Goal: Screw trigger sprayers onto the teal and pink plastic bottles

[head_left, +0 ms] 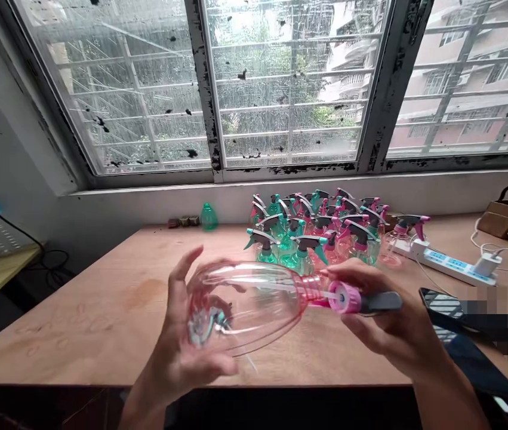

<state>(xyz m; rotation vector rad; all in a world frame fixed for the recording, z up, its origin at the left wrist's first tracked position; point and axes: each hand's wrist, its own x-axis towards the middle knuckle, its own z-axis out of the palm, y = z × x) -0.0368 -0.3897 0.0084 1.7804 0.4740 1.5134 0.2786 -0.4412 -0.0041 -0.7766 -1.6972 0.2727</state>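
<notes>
A clear pink spray bottle [254, 298] lies sideways in the air above the table, between my two hands. My left hand [182, 334] cups its base, thumb below and fingers above and behind. At the neck, my right hand [383, 316] grips the spray head, which has a pink collar [345, 297] and a dark grey top [381, 302]. The thin dip tube runs from the collar into the bottle's neck. Whether the collar is seated on the neck threads I cannot tell. Through the clear plastic, near the base, a teal and grey shape shows, too blurred to name.
Several green and pink spray bottles [302, 251] stand grouped at the back. A headless green bottle [209, 217] stands by small dark blocks [184, 221]. On the right are a power strip [450, 263], phones [442, 303] and a cardboard box [504, 218]. The wooden table [101, 310] borders a windowed wall.
</notes>
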